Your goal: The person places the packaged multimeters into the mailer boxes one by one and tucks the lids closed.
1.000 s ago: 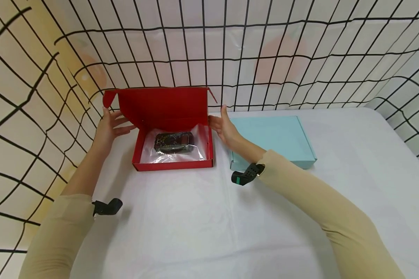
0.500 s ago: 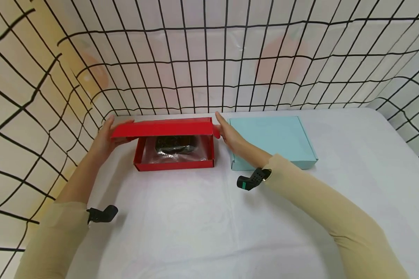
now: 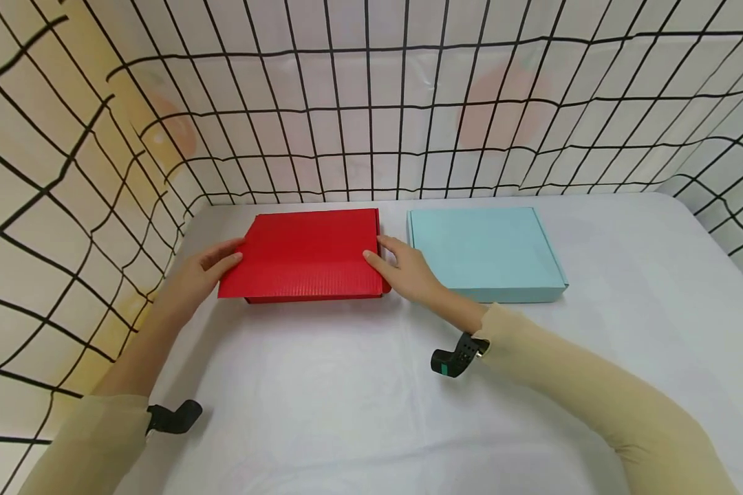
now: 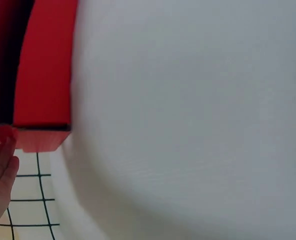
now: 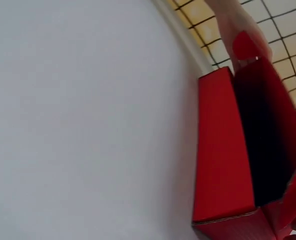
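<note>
A red cardboard box (image 3: 309, 254) lies on the white table, its lid folded down nearly level. My left hand (image 3: 192, 278) holds the lid at its left edge, thumb near the front and fingers farther back. At the right edge, my right hand (image 3: 405, 271) grips the lid with the thumb on top and the fingers along the side. A dark gap shows between lid and front wall (image 5: 223, 150) in the right wrist view. Small side flaps (image 5: 245, 46) hang from the lid. The lid hides what lies inside.
To the right of the red box sits a light blue box (image 3: 488, 251), flat and lidded. A black wire grid (image 3: 371, 103) stands behind the table and along its left side. White cloth covers the table (image 3: 322, 399).
The red lid has swung forward and down from upright, covering a dark object in a clear plastic bag. Both hands have come nearer and lower with the lid.
</note>
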Available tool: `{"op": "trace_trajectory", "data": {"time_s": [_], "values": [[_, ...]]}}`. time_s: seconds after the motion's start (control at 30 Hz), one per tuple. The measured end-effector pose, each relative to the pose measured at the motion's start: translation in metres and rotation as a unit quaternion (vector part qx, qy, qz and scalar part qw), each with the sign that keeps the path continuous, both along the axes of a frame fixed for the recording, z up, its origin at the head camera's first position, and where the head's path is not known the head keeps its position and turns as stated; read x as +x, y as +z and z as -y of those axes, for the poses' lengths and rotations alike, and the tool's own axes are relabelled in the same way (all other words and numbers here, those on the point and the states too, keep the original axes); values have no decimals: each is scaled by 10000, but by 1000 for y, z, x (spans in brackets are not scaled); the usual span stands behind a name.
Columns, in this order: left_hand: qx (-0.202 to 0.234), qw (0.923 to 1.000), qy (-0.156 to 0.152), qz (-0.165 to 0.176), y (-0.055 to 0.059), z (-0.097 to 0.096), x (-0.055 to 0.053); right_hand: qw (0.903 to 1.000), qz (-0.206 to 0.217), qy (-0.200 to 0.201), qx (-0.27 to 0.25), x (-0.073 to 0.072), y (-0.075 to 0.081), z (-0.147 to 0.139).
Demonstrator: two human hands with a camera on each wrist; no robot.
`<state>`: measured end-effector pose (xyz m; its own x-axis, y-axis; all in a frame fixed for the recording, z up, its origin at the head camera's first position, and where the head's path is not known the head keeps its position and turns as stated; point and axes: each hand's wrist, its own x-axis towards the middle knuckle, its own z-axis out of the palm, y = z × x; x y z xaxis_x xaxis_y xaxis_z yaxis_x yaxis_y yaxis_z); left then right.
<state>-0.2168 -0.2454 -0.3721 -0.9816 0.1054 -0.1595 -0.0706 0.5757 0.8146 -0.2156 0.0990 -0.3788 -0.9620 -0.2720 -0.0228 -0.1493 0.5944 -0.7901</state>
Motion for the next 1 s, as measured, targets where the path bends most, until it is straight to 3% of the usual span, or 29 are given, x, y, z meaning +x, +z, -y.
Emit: {"op": "trace_trajectory", "data": {"time_s": [0.1, 0.23, 0.4, 0.6, 0.73, 1.0], "values": [[152, 9998, -65, -88, -8, -2, 5, 9983, -478, 136, 297, 3, -4, 1], [384, 9983, -105, -424, -19, -5, 11, 9975, -522, 227, 415, 8, -10, 2], [-53, 9944, 36, -1058, -28, -8, 23, 9988, -313, 223, 302, 20, -13, 3], [-731, 9823, 350, -1691, -31, -8, 39, 9990, -372, 131, 194, 35, -16, 1], [-864, 9842, 406, -1490, -31, -6, 45, 9996, -237, 143, 86, 43, -16, -1], [-966, 9918, 255, -797, -24, -5, 51, 9972, 623, 402, 8, 45, -9, -6]]}}
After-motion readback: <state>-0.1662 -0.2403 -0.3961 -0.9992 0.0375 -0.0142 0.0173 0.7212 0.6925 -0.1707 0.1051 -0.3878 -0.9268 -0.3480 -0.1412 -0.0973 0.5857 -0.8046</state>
